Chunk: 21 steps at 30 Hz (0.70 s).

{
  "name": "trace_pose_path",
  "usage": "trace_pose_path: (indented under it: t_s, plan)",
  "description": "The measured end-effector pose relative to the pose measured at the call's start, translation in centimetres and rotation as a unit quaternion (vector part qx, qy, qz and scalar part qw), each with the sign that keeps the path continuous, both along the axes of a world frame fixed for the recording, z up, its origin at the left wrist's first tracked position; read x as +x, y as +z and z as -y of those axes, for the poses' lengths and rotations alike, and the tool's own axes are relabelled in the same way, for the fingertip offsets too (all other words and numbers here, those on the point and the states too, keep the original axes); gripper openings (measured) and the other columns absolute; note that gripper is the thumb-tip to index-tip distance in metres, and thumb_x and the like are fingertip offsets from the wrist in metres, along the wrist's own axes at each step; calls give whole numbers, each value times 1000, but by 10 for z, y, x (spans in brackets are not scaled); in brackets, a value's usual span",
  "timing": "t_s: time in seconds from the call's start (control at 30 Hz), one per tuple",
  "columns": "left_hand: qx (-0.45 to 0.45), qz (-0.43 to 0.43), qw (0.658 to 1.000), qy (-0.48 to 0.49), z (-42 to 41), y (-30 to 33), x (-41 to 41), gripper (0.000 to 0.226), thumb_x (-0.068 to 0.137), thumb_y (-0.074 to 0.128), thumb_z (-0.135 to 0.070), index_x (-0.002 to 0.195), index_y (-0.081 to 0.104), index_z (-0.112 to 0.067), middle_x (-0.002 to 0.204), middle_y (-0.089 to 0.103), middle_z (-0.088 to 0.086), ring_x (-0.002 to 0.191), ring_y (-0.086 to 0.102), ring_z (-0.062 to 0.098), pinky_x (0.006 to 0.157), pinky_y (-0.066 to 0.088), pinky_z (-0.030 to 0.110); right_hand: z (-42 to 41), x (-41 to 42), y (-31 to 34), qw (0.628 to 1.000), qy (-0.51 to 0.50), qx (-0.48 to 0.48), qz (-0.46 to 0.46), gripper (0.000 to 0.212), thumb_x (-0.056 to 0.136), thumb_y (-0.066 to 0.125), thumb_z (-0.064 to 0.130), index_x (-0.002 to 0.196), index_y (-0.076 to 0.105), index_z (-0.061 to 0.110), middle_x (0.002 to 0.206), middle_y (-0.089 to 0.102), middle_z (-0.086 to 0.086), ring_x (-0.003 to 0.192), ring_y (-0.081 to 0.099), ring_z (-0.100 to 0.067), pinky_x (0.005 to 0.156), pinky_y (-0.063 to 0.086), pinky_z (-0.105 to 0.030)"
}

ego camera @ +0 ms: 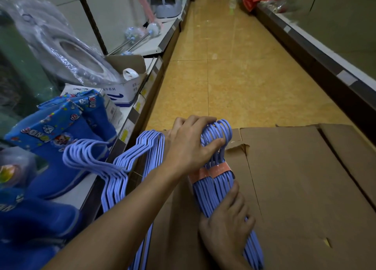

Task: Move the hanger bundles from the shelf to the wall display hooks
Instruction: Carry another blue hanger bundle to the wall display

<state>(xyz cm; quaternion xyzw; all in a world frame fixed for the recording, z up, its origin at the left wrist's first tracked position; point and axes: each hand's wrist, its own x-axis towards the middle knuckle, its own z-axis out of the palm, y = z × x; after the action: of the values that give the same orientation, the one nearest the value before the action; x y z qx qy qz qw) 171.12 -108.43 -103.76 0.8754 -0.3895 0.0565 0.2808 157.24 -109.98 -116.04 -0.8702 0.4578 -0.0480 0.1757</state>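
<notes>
A bundle of light-blue hangers [211, 194] lies on top of a cardboard box [305, 188], with two orange paper bands side by side around its neck. My left hand [189, 145] grips the cluster of hooks at its far end. My right hand [225, 225] grips the lower part of the same bundle, thumb along the hangers. More blue hangers [120, 168] rest on the shelf edge [114, 147] to the left, hooks on the shelf and bodies hanging down beside the box. No wall hooks are in view.
The left shelf holds blue children's boots [61, 131], a white carton [124, 90] and a plastic-wrapped seat [67, 51]. A yellow tiled aisle [223, 76] runs ahead between the left shelving and a low shelf base [325, 70] on the right.
</notes>
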Motion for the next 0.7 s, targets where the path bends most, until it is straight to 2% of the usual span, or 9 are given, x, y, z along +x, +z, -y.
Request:
trace_pose_path:
  t_s: [0.1, 0.23, 0.3, 0.4, 0.5, 0.57, 0.6, 0.63, 0.7]
  plan:
    - [-9, -31, 999, -4, 1, 2, -1, 53, 81, 54, -62, 130, 56, -40, 124, 57, -19, 115, 44, 12, 97, 41, 42, 2, -1, -1, 1000, 3, -5, -13, 128, 42, 83, 47, 148, 28, 0, 110, 55, -19, 90, 56, -34, 73, 44, -46]
    - [-149, -199, 968, -24, -4, 14, 2, 39, 91, 61, -48, 127, 62, -34, 123, 62, -16, 117, 51, 5, 99, 44, 32, 10, -2, -3, 1000, 15, 0, -25, 120, 43, 82, 39, 144, 31, -1, 101, 54, -19, 83, 55, -35, 68, 46, -44]
    - [-208, -245, 947, -17, -12, 16, 0, 36, 94, 62, -40, 129, 61, -30, 128, 60, -11, 120, 53, 6, 100, 45, 31, 20, -4, 5, 999, 31, -6, -30, 115, 56, 75, 41, 149, 18, 3, 111, 53, -14, 95, 56, -32, 77, 47, -45]
    - [-259, -245, 933, 38, -27, 8, -4, 32, 95, 62, -36, 126, 62, -28, 128, 61, -8, 117, 56, 7, 99, 47, 29, 37, -6, 13, 998, 60, 13, -11, 103, 78, 61, 44, 154, -1, 11, 134, 42, -8, 123, 47, -27, 98, 40, -40]
    - [-285, -254, 917, 111, -44, -2, -5, 30, 96, 60, -35, 124, 62, -25, 122, 62, -9, 101, 56, -10, 82, 44, 10, 51, -8, 18, 997, 52, 51, 23, 99, 82, 59, 40, 155, -3, 14, 144, 36, -8, 130, 43, -29, 100, 39, -41]
    - [-280, -265, 911, 148, -53, -8, -2, 30, 97, 58, -34, 124, 61, -22, 118, 61, -9, 93, 54, -16, 74, 42, 3, 59, -10, 21, 995, 52, 77, 43, 98, 83, 60, 38, 156, -1, 16, 148, 34, -8, 132, 41, -31, 100, 38, -43]
    - [-276, -275, 906, 165, -57, -12, -1, 32, 97, 58, -35, 125, 61, -21, 118, 60, -8, 95, 55, -12, 77, 44, 4, 63, -12, 22, 993, 54, 88, 61, 97, 82, 61, 37, 156, 1, 17, 149, 34, -8, 132, 41, -32, 100, 38, -44]
    - [-274, -292, 898, 181, -60, -16, 1, 34, 96, 58, -37, 125, 60, -20, 120, 60, -5, 101, 57, -5, 87, 48, 13, 67, -12, 22, 989, 55, 103, 88, 97, 81, 62, 36, 156, 4, 20, 149, 36, -7, 131, 43, -33, 100, 40, -45]
    - [-274, -347, 871, 214, -64, -23, 7, 39, 94, 61, -43, 126, 57, -20, 125, 60, 2, 113, 59, 16, 102, 49, 39, 74, -13, 26, 973, 64, 149, 166, 93, 76, 64, 37, 154, 13, 32, 144, 45, 0, 126, 50, -29, 98, 46, -46]
